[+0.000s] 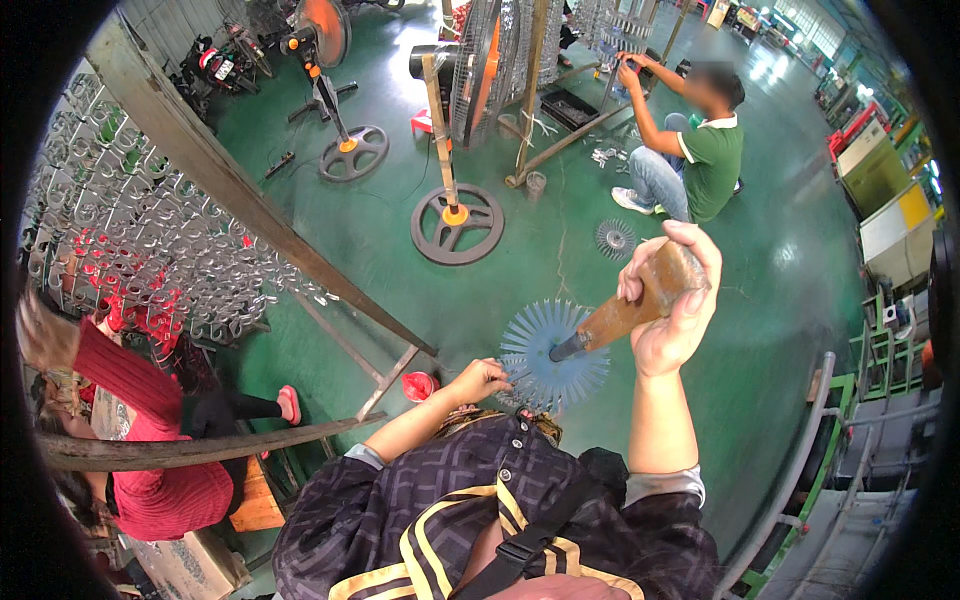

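My right hand is wrapped round a brown, worn, tapered tool with a thick upper end. Its dark narrow tip meets the middle of a round blue-grey wheel made of many thin radiating blades. Beside that wheel's left edge is my left hand, its fingers pinched together. What they grip is too small to make out; it may be a blade of the wheel. A second, greyer bladed wheel lies on the floor beyond my right hand.
A person in a green shirt crouches at the far right. At the left another person in a red sweater works by a rack of hanging metal hooks. Standing fans, a wooden frame and a red cup are nearby.
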